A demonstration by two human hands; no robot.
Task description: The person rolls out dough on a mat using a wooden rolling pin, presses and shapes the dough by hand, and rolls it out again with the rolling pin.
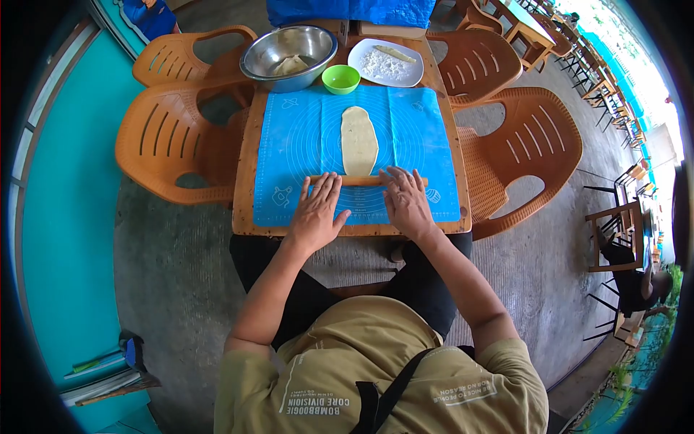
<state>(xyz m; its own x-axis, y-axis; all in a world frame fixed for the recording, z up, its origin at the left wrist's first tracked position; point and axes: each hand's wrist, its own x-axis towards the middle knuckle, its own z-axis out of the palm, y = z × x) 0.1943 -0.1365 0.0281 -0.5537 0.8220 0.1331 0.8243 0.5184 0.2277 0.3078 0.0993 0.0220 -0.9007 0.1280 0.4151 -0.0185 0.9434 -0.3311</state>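
A wooden rolling pin (359,181) lies crosswise on a blue silicone mat (289,159). My left hand (316,210) rests flat on its left part, fingers stretched forward. On the right part lies my right hand (409,202), its fingers also extended and a little spread. Between the hands, a long flat oval of pale dough (358,141) stretches away from me, its near end meeting the pin. Neither hand is wrapped around the pin; both press on it from above.
Behind the mat stand a steel bowl (260,61) with dough (290,66) in it, a small green bowl (340,79) and a white plate (412,78) with flour and a strip of dough. Orange chairs (166,130) flank the wooden table (246,173) on both sides.
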